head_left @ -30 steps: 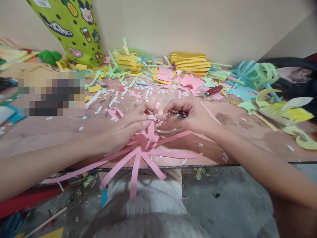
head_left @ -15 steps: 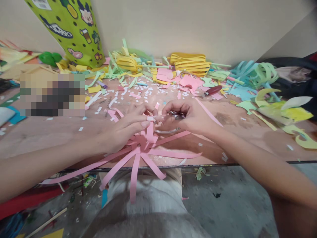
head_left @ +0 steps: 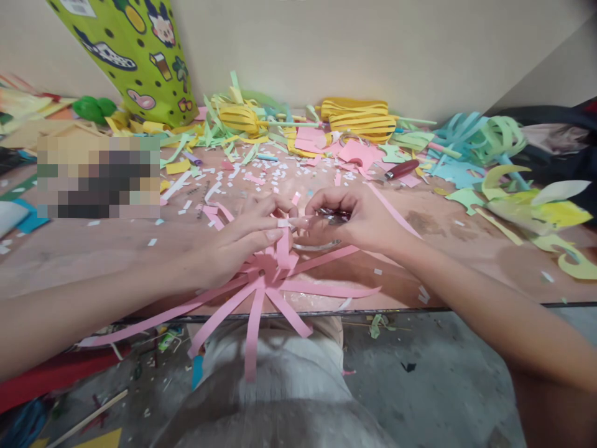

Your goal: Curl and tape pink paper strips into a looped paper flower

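The tabletop (head_left: 84, 255) is stretching across the view. A green printed bag (head_left: 125, 68) is standing between ten and eleven o'clock from the hands. Pink paper strips (head_left: 262, 280), joined at a centre, are fanning out at seven o'clock, several tips hanging over the near edge. The left hand (head_left: 252, 227) is pinching one upturned strip end. The right hand (head_left: 354, 214) is curling its fingers towards that end; a shiny dark thing (head_left: 336, 216) is showing in its palm, though whether it is gripping this I cannot tell. A yellow strip bundle (head_left: 359, 119) is lying at one o'clock, a red-handled tool (head_left: 402, 170) at two. A white tab (head_left: 283, 223) is sitting between both hands' fingertips.
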A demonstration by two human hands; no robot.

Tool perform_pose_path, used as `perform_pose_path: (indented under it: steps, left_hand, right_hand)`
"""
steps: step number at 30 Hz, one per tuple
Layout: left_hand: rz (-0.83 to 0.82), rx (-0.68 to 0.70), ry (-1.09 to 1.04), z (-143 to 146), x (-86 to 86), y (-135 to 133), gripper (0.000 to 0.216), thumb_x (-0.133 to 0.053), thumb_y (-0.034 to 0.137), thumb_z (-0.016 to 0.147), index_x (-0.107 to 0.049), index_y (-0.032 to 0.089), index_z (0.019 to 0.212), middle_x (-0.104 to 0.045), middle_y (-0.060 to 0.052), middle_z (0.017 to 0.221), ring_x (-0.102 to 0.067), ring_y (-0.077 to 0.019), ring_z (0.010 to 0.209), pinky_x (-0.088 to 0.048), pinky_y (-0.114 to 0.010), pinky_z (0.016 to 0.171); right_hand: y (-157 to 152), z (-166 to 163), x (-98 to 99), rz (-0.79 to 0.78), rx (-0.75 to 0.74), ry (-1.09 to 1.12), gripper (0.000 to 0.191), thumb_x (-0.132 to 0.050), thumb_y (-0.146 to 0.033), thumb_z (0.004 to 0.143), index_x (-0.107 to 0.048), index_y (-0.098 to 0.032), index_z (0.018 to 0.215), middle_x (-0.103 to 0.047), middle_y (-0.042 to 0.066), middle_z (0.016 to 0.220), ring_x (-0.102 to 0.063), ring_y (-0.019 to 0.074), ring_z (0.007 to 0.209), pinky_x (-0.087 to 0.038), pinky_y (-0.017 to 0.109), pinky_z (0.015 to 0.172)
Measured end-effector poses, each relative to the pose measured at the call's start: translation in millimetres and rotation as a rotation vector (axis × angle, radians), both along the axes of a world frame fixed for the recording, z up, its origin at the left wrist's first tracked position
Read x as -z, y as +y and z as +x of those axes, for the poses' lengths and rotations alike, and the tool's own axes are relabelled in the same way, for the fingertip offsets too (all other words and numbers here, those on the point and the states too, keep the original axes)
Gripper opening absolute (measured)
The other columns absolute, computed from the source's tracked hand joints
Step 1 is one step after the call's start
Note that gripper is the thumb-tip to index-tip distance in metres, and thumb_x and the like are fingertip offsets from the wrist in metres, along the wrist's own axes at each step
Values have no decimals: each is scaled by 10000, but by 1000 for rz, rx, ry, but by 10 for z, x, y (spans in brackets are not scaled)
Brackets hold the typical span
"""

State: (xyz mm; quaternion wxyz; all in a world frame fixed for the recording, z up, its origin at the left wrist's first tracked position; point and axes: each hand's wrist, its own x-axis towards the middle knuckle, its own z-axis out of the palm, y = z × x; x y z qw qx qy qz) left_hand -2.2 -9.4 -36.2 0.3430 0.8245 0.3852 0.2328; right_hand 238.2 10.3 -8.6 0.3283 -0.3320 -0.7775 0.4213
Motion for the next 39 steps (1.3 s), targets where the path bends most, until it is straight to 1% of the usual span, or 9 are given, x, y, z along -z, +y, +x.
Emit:
perform_pose_path:
  steps: [4, 13, 16, 19, 22, 25, 30, 34, 39]
  left_hand:
    - [-28, 8, -18, 34, -35, 5, 436, -353, 439, 1015, -728, 248, 1128, -575, -70, 1320, -514, -287, 1256, -247, -545, 1222]
    - [-30, 54, -79, 33, -28, 14, 379, -374, 379, 1028, -727, 261, 1104, -555, -55, 1200, -488, -258, 1224, -315, -472, 1178]
    - [47, 74, -68, 44, -66, 5, 353, -371, 326, 1025, -710, 231, 1013, -546, -60, 1178, -491, -251, 1194, -321, -467, 1153]
    - [186, 145, -20, 67, -151, -18, 326, -382, 270, 1013, -681, 192, 910, -530, -70, 1162, -506, -238, 1153, -372, -430, 1084]
    - [274, 167, 30, 84, -214, -35, 315, -390, 289, 1022, -679, 183, 956, -520, -79, 1164, -511, -238, 1130, -401, -409, 1023]
    - [279, 116, 54, 97, -222, -36, 347, -375, 334, 1045, -672, 186, 945, -533, -76, 1143, -500, -238, 1100, -388, -415, 1002]
    - [288, -4, 93, 116, -247, -21, 365, -366, 378, 1066, -619, 187, 885, -568, -46, 998, -503, -221, 995, -347, -434, 1043]
    - [253, 57, 97, 104, -294, 9, 375, -378, 382, 1064, -659, 197, 899, -575, -53, 1039, -516, -216, 1038, -408, -373, 1018]
    - [191, 74, 99, 70, -276, 70, 439, -396, 453, 1051, -710, 199, 879, -585, -53, 1065, -536, -218, 1039, -439, -380, 1026]
  right_hand:
    - [-2, -6, 3, -12, 14, -14, 156, -770, -263, 732, -687, -146, 794, -643, 4, 702, -566, 112, 650, -421, 234, 588]
    - [-17, -22, -10, -17, 6, 28, 148, -799, -224, 735, -682, -138, 766, -595, -37, 654, -489, 70, 589, -381, 219, 572]
    - [-21, -28, -15, -25, 6, 32, 184, -824, -250, 727, -681, -137, 752, -590, -41, 647, -491, 72, 587, -384, 223, 576]
    - [-21, -31, -16, 0, -14, 31, 118, -790, -196, 746, -686, -142, 756, -599, -42, 654, -498, 71, 587, -390, 222, 580]
    - [-21, -26, -18, 46, -24, 23, 67, -756, -147, 753, -694, -148, 779, -634, -34, 687, -521, 73, 602, -401, 217, 586]
    - [-22, -21, -27, 42, -15, 11, 81, -761, -152, 742, -692, -145, 784, -650, -26, 695, -534, 77, 609, -405, 213, 585]
    - [-16, -15, -33, 5, -6, -18, 177, -799, -273, 752, -687, -137, 770, -629, -23, 667, -512, 78, 593, -398, 212, 571]
    - [35, 23, 5, 107, 0, -40, 191, -736, -326, 831, -732, -136, 836, -695, 24, 778, -588, 119, 716, -441, 233, 647]
    - [118, 102, 37, 239, -43, -28, 236, -769, -247, 780, -787, -168, 1001, -731, 17, 906, -555, 99, 712, -413, 223, 635]
